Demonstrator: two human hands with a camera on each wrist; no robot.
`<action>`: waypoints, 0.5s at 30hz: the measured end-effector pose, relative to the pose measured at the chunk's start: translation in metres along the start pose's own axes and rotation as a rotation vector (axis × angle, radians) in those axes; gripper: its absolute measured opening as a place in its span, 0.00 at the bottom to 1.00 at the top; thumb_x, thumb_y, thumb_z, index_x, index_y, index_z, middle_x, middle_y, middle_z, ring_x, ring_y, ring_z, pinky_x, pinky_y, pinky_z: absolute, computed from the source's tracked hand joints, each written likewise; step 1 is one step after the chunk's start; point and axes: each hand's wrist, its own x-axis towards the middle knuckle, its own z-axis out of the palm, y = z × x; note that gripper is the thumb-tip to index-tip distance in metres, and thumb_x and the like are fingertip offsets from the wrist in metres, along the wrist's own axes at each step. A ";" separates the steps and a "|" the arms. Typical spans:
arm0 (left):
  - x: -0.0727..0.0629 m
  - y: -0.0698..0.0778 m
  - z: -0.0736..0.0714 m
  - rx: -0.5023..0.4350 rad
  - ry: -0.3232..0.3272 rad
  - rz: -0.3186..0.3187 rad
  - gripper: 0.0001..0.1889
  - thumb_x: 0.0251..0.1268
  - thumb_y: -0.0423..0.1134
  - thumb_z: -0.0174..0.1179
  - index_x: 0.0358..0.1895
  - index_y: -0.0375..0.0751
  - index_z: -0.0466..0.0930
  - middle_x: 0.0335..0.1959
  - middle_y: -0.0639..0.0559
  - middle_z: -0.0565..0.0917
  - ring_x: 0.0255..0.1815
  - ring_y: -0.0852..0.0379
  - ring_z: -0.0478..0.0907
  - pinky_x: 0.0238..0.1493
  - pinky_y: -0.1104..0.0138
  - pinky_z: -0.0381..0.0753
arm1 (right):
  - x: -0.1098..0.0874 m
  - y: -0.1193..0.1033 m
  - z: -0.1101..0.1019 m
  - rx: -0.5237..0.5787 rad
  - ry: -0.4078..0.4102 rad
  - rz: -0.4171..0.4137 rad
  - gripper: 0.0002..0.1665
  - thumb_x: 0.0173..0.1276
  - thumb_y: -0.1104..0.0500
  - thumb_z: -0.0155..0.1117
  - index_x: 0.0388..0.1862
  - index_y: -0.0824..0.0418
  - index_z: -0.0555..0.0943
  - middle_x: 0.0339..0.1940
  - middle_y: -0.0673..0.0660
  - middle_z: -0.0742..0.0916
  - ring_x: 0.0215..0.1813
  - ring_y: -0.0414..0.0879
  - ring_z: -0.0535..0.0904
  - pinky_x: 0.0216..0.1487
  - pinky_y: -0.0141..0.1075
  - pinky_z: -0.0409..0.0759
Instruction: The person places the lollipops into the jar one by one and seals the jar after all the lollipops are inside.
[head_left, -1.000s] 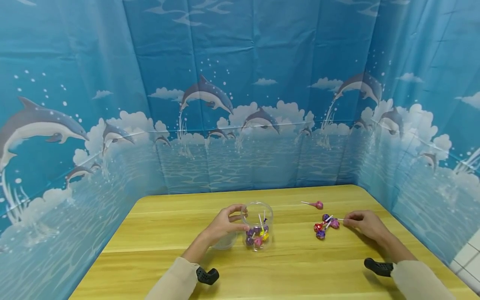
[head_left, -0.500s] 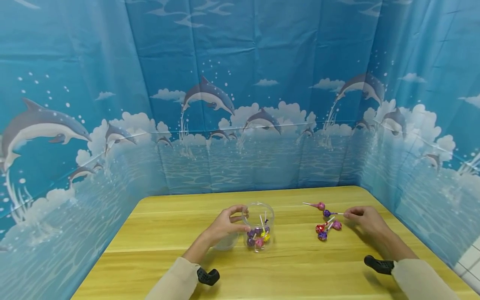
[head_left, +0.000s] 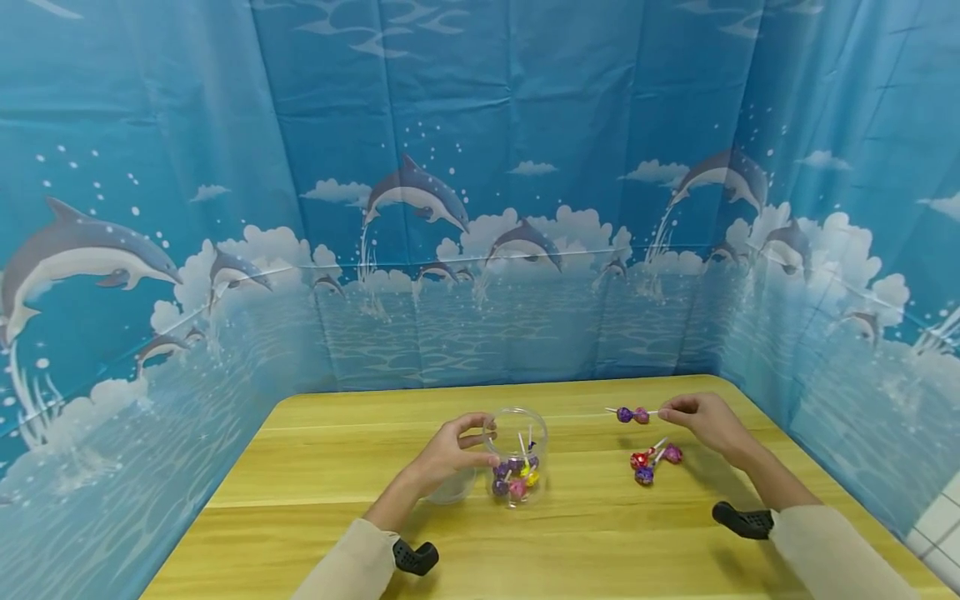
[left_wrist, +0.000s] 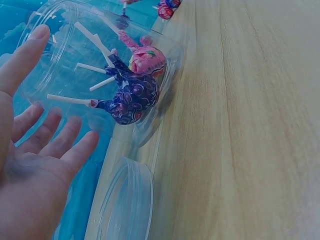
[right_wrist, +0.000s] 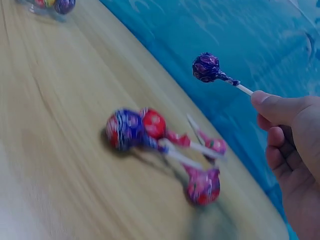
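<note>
My left hand (head_left: 448, 454) holds a clear plastic jar (head_left: 515, 410) near its rim, thumb on the near side and fingers behind. Wrapped lollipops in purple, pink and yellow lie inside; in the left wrist view, purple lollipops (left_wrist: 137, 97) have their sticks toward the opening. My right hand (head_left: 701, 421) pinches the stick of a purple lollipop (right_wrist: 206, 67), raised off the table with its head pointing left. Below and nearer to me lie a red lollipop (head_left: 638, 460), a purple-blue one (head_left: 643, 476) and a pink one (head_left: 673, 454).
A clear round lid (left_wrist: 142, 195) lies on the wooden table (head_left: 585, 542) beside the jar, partly behind my left hand. Another pink lollipop (head_left: 641, 415) lies farther back, seen behind the held one. A dolphin-print curtain (head_left: 465, 333) borders the table.
My right hand has drawn the purple lollipop out of the pile, then lifted it up and to the left. The left hand and jar stay in place.
</note>
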 end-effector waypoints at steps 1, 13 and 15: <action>0.000 0.000 0.000 0.000 -0.001 -0.002 0.35 0.68 0.36 0.71 0.75 0.36 0.67 0.69 0.42 0.74 0.74 0.38 0.68 0.60 0.56 0.81 | 0.001 -0.003 0.001 0.005 -0.002 0.000 0.24 0.79 0.48 0.63 0.55 0.69 0.85 0.52 0.63 0.86 0.55 0.60 0.81 0.52 0.55 0.81; 0.000 0.001 0.000 0.001 -0.003 -0.003 0.38 0.68 0.37 0.72 0.77 0.35 0.65 0.70 0.41 0.72 0.74 0.39 0.68 0.60 0.57 0.82 | 0.013 -0.037 0.006 0.019 -0.019 -0.011 0.25 0.79 0.47 0.63 0.55 0.68 0.85 0.51 0.61 0.86 0.54 0.59 0.80 0.50 0.49 0.81; -0.001 0.002 0.000 0.000 0.004 -0.006 0.36 0.68 0.36 0.72 0.76 0.36 0.66 0.70 0.41 0.72 0.74 0.39 0.68 0.60 0.56 0.82 | 0.015 -0.043 0.008 0.018 -0.026 -0.024 0.25 0.79 0.47 0.64 0.56 0.68 0.85 0.51 0.61 0.87 0.54 0.58 0.81 0.50 0.48 0.81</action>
